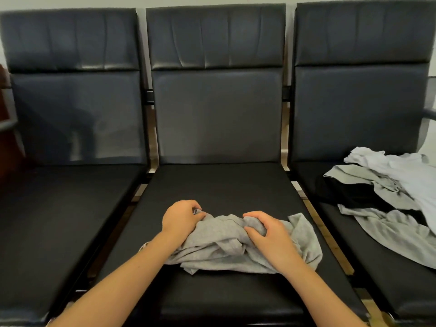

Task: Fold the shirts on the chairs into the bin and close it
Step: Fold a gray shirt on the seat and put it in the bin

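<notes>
A crumpled grey shirt (226, 249) lies on the seat of the middle black chair (219, 185). My left hand (181, 218) grips the shirt's far left edge with curled fingers. My right hand (266, 234) grips a bunch of the fabric near its top middle, thumb and fingers pinched into it. On the right chair (354, 244) lies a loose pile of shirts (389, 190): white, light grey and black ones, overlapping. No bin is in view.
The left chair (59, 208) has a bare black seat. Narrow gaps with metal frame bars separate the three seats. A dark wooden piece of furniture (7, 138) shows at the far left edge, and an armrest at the far right.
</notes>
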